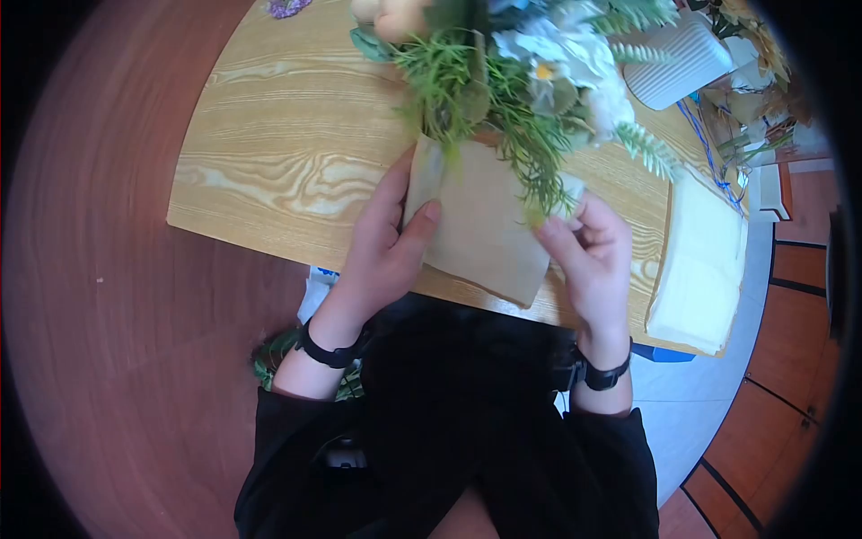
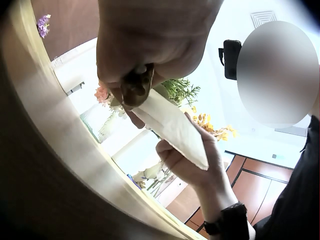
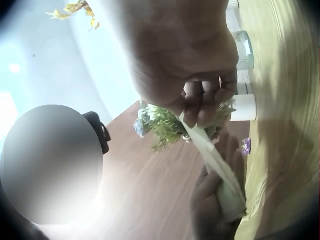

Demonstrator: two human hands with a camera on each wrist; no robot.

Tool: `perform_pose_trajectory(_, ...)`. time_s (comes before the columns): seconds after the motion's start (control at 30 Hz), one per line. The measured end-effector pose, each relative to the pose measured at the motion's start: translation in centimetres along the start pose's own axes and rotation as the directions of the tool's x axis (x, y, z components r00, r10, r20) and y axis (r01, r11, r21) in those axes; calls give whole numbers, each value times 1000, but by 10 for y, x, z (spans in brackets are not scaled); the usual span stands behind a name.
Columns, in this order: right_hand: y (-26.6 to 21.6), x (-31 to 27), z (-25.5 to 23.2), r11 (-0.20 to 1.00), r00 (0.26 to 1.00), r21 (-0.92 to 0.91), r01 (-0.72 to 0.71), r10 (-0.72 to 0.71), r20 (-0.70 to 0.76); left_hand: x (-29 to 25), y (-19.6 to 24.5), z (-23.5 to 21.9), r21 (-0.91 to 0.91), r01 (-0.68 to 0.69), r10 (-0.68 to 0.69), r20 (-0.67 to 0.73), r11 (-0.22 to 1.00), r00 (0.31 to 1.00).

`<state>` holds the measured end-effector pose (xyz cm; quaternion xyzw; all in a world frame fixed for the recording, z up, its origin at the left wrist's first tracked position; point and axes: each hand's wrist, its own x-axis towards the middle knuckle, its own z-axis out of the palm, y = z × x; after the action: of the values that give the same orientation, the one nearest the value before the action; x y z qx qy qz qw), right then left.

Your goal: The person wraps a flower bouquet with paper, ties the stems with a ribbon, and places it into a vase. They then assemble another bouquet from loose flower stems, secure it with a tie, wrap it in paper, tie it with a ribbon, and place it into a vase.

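Observation:
A sheet of tan wrapping paper is folded around the lower part of a bouquet in the head view. Green sprigs, a white flower and a peach bloom spread out above its top edge. My left hand grips the paper's left side, thumb lying on the front and fingers behind. On the other side my right hand pinches the upper right edge, where a green sprig hangs over the paper. Seen nearly edge-on in the right wrist view, the paper slants between both hands. The stems are hidden inside it.
Beneath the hands is a wood-grain table. A stack of pale sheets lies at its right edge, near a blue cord. Farther back are a white ribbed vase and dried flowers. A purple flower lies at the far left.

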<state>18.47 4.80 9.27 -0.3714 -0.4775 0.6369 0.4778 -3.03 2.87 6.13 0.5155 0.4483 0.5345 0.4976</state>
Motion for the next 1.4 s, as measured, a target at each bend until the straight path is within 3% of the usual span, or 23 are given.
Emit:
perform_pose_trajectory(0.2, -10, -26, 11, 979, 984, -101, 177, -179, -11, -7, -7, 18, -16, 35, -33, 93, 999, 995)
perform_pose_trajectory(0.27, -12, -32, 5, 968, 984, -177, 179, -178, 23, -7, -8, 25, 38, 8, -13, 125, 999, 992)
perform_pose_trajectory(0.37, -17, -35, -4, 953, 982, -235, 190, -183, 53, -11, -5, 44, -83, 60, -47, 146, 995, 988)
perform_pose_trajectory(0.47, -17, -38, -20, 955, 972, -200, 218, -193, 137, -11, -4, 53, -225, 147, -103, 196, 963, 975)
perform_pose_trajectory(0.53, -16, -34, -26, 975, 993, 187, 121, -118, -27, -6, -3, 54, -178, 60, 2, 329, 982, 944)
perform_pose_trajectory(0.57, -10, -31, -28, 975, 990, 176, 137, -132, -43, -7, -8, 55, -185, 55, 13, 347, 981, 938)
perform_pose_trajectory(0.63, 11, -26, -35, 997, 994, -74, 0, -8, -112, -12, -29, 60, -367, 312, -121, 459, 876, 880)
perform_pose_trajectory(0.67, 25, -25, -46, 976, 992, 180, -124, 125, 5, -13, -34, 61, -427, 440, -187, 516, 790, 836)
perform_pose_trajectory(0.7, 24, -22, -48, 976, 993, 186, -109, 115, -21, -7, -34, 66, -414, 453, -188, 539, 789, 821)
perform_pose_trajectory(0.73, 24, -17, -48, 972, 998, 229, -47, 36, 50, 4, -34, 73, -563, 683, -52, 753, 465, 656)
perform_pose_trajectory(0.77, 24, -13, -51, 962, 992, 272, 11, -46, 121, 11, -32, 79, -513, 855, 172, 851, 72, 496)
perform_pose_trajectory(0.8, 37, -11, -58, 878, 982, 464, -117, 34, 183, 7, -19, 81, -522, 853, 47, 853, 34, 520)
perform_pose_trajectory(0.83, 43, -14, -64, 877, 986, 470, -104, 28, 166, 11, -17, 83, -506, 862, 44, 863, 33, 504)
perform_pose_trajectory(0.9, 32, -13, -63, 905, 990, 421, -68, 8, 143, 20, -16, 86, -453, 868, 292, 874, 202, 388)
perform_pose_trajectory(1.0, 10, -10, -55, 940, 991, 339, -34, -11, 130, 18, -12, 83, -384, 919, 219, 908, 92, 358)
perform_pose_trajectory(1.03, 3, -8, -52, 950, 991, 311, -25, -16, 130, 19, -13, 81, -387, 917, 218, 907, 93, 361)
perform_pose_trajectory(1.1, -7, -5, -47, 968, 991, 250, -11, -24, 135, 19, -14, 79, -366, 894, 271, 916, 259, 296)
perform_pose_trajectory(1.2, -6, -1, -47, 969, 987, 241, -55, 16, 162, 17, -11, 76, -336, 922, 260, 923, 193, 282)
perform_pose_trajectory(1.23, -5, -1, -48, 961, 982, 257, -104, 58, 180, 14, -11, 73, -341, 920, 259, 922, 192, 287)
perform_pose_trajectory(1.3, -5, -2, -48, 959, 984, 249, -137, 101, 150, 4, -8, 66, -486, 819, 147, 874, 307, 463)
perform_pose_trajectory(1.33, -6, -1, -47, 957, 984, 241, -162, 139, 112, -5, -2, 66, -487, 817, 145, 873, 309, 465)
perform_pose_trajectory(1.37, -8, 1, -47, 956, 984, 245, -162, 138, 112, -19, 8, 67, -540, 618, -93, 705, 571, 703)
perform_pose_trajectory(1.4, -12, 5, -48, 957, 988, 252, -142, 123, 88, -32, 15, 67, -438, 402, -224, 404, 804, 887)
